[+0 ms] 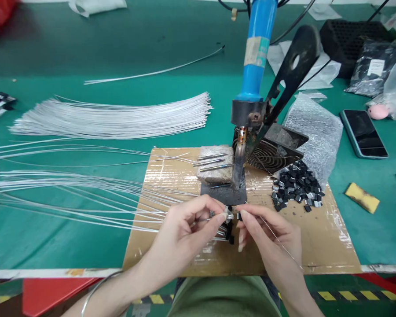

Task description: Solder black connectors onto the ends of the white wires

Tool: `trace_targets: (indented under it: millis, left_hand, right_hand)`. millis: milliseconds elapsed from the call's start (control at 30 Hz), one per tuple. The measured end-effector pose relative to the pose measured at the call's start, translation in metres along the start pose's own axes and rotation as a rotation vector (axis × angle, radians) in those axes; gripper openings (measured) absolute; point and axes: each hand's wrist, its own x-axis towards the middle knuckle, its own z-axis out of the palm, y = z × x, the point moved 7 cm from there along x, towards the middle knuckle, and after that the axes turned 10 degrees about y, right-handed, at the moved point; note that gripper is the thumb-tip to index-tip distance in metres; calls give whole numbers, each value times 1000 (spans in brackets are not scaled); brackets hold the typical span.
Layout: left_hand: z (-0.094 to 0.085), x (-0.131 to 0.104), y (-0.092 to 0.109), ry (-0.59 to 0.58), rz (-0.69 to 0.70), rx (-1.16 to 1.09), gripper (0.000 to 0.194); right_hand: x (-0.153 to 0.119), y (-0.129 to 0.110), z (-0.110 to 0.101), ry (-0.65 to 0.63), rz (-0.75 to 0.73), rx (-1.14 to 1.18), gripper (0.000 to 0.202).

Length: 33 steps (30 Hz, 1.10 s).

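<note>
My left hand (193,226) is closed in a pinch over the cardboard, gripping the end of a white wire whose tip is largely hidden by the fingers. Facing it, my right hand (272,233) pinches a small black connector (239,216) between thumb and forefinger. A thin solder wire (280,242) also runs through that hand. Only a narrow gap separates the wire end from the connector. Below my left fingertips lie several black-ended pieces (229,233), partly covered. Just above both hands, the soldering iron (240,158) points down at a dark metal plate (222,193).
A heap of small black connectors (295,185) lies right on the cardboard (320,246). Bundled white wires (119,116) cover the left bench. Behind the iron sits a fan (267,152). A phone (364,133) and yellow sponge (362,198) lie right.
</note>
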Motion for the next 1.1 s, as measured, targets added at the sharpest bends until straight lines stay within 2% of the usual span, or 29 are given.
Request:
trace_targets:
  millis: [367,1100]
  left_hand:
    - [6,1,3,-28,0,-31,16]
    - [8,1,5,22,12,-76,17]
  right_hand:
    - [0,3,3,-12,29,11,22]
    - [-2,4,4,-6,-2,15,22]
